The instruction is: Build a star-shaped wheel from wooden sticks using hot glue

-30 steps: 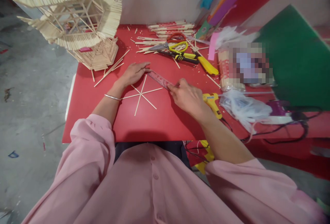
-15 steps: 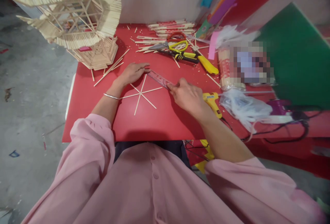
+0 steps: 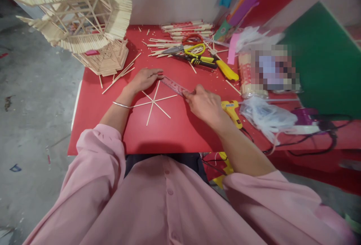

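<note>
Three thin wooden sticks cross in a star (image 3: pixel 153 102) on the red table (image 3: pixel 175 132). A pinkish ruler (image 3: pixel 174 85) lies slanted just beyond the star. My left hand (image 3: pixel 145 79) lies flat with its fingers stretched out, fingertips on the ruler's far end. My right hand (image 3: pixel 203 104) is curled, with thumb and fingers pinching the ruler's near end against the table.
A tall model made of sticks (image 3: pixel 81 19) stands at the table's far left. Loose sticks (image 3: pixel 180 31), yellow-handled scissors (image 3: pixel 186 50) and pliers (image 3: pixel 214 65) lie at the back. A yellow glue gun (image 3: pixel 231 110), a plastic bag (image 3: pixel 267 119) and cables sit on the right.
</note>
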Demonstrator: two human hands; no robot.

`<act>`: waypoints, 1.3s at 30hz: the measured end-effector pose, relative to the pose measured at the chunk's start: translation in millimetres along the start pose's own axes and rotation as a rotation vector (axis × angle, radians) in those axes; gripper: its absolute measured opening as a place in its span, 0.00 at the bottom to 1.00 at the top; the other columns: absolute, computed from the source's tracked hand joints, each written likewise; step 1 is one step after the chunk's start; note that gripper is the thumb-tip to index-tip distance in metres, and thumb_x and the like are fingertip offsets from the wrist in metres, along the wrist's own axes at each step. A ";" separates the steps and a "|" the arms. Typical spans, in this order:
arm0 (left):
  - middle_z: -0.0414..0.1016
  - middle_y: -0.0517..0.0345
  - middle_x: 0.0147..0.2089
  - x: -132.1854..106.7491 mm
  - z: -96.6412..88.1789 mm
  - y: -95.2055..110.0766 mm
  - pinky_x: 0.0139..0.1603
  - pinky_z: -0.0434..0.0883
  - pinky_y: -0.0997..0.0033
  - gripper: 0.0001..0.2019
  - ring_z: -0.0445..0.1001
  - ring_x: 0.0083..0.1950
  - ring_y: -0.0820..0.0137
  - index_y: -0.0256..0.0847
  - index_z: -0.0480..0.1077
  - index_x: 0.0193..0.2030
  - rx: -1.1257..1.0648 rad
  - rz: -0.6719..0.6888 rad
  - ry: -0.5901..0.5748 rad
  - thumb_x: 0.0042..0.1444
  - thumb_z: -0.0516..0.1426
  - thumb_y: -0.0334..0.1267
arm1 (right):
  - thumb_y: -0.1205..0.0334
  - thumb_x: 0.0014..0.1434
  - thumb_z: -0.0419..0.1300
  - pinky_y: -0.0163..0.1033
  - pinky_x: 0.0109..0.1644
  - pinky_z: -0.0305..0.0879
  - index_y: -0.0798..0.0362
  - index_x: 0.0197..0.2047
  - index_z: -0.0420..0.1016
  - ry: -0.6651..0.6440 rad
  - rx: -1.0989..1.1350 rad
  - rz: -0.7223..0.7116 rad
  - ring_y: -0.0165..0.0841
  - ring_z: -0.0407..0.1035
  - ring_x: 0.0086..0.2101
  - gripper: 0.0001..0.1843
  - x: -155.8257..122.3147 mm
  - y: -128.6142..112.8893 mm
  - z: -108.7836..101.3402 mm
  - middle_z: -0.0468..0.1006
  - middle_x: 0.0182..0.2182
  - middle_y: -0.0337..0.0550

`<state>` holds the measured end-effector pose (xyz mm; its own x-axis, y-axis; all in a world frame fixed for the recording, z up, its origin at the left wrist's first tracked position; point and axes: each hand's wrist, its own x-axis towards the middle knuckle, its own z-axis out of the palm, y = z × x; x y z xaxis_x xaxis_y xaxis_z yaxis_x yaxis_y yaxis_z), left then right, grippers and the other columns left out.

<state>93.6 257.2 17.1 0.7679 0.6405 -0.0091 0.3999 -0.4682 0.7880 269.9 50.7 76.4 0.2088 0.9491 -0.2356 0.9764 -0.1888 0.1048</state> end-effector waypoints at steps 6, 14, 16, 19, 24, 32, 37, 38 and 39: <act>0.82 0.53 0.55 -0.3 -0.5 1.3 0.69 0.66 0.63 0.22 0.77 0.62 0.65 0.39 0.75 0.61 0.010 -0.009 0.003 0.65 0.48 0.33 | 0.55 0.72 0.44 0.45 0.40 0.62 0.43 0.66 0.70 -0.006 0.006 0.000 0.45 0.73 0.42 0.25 -1.0 -1.5 -0.7 0.72 0.49 0.55; 0.82 0.52 0.56 -0.6 -0.9 3.7 0.69 0.66 0.64 0.21 0.77 0.62 0.65 0.38 0.76 0.60 0.026 -0.012 0.006 0.65 0.49 0.32 | 0.55 0.72 0.46 0.42 0.38 0.62 0.44 0.66 0.70 -0.011 -0.009 -0.013 0.43 0.74 0.41 0.24 -2.4 -3.8 -1.2 0.73 0.48 0.54; 0.82 0.52 0.55 -0.6 -0.1 2.3 0.69 0.66 0.63 0.21 0.77 0.62 0.65 0.38 0.76 0.60 0.033 -0.010 0.010 0.65 0.49 0.33 | 0.55 0.72 0.47 0.43 0.38 0.63 0.44 0.65 0.71 -0.004 -0.002 -0.013 0.43 0.74 0.40 0.23 -2.3 -4.0 -1.2 0.73 0.48 0.54; 0.83 0.53 0.54 -0.1 2.0 -1.6 0.68 0.67 0.61 0.21 0.78 0.61 0.65 0.40 0.75 0.60 0.030 0.016 0.021 0.65 0.50 0.34 | 0.56 0.71 0.49 0.44 0.38 0.64 0.42 0.65 0.71 0.023 0.031 -0.011 0.42 0.73 0.40 0.23 -2.3 -0.8 -3.7 0.72 0.48 0.53; 0.78 0.54 0.61 8.8 -1.0 -7.9 0.70 0.66 0.57 0.18 0.71 0.67 0.64 0.46 0.76 0.58 0.088 0.205 0.272 0.62 0.56 0.34 | 0.56 0.71 0.48 0.46 0.41 0.66 0.47 0.73 0.60 0.277 0.165 0.089 0.41 0.71 0.42 0.29 -12.0 16.6 -11.3 0.68 0.51 0.57; 0.79 0.53 0.40 -28.0 -4.6 36.2 0.47 0.74 0.64 0.10 0.76 0.42 0.68 0.39 0.77 0.46 0.263 0.352 0.589 0.68 0.53 0.36 | 0.44 0.68 0.54 0.50 0.49 0.71 0.49 0.68 0.69 0.685 0.473 0.129 0.40 0.69 0.40 0.30 -97.3 -1.4 37.7 0.70 0.40 0.48; 0.79 0.53 0.36 -126.4 44.9 91.8 0.42 0.73 0.66 0.13 0.77 0.39 0.68 0.38 0.76 0.38 0.378 0.552 0.305 0.68 0.52 0.37 | 0.38 0.67 0.52 0.49 0.43 0.73 0.58 0.66 0.70 0.473 0.579 0.194 0.42 0.72 0.38 0.37 -133.6 -30.8 84.8 0.75 0.40 0.54; 0.80 0.52 0.38 -143.6 58.4 97.8 0.43 0.73 0.66 0.13 0.77 0.40 0.68 0.38 0.76 0.38 0.396 0.578 0.243 0.68 0.52 0.36 | 0.37 0.68 0.51 0.49 0.44 0.73 0.61 0.66 0.69 0.421 0.568 0.181 0.44 0.73 0.39 0.38 -136.5 -33.2 85.8 0.76 0.41 0.57; 0.81 0.52 0.40 -158.0 72.3 101.4 0.43 0.74 0.66 0.13 0.77 0.40 0.68 0.39 0.77 0.39 0.405 0.598 0.195 0.68 0.51 0.36 | 0.37 0.68 0.50 0.48 0.43 0.73 0.63 0.66 0.69 0.369 0.543 0.165 0.45 0.75 0.40 0.39 -138.5 -34.1 83.5 0.78 0.41 0.59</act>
<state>49.0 64.5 53.9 0.8243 0.2848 0.4893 0.1234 -0.9339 0.3356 212.3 -95.4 24.8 0.4190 0.9028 0.0973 0.8428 -0.3468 -0.4116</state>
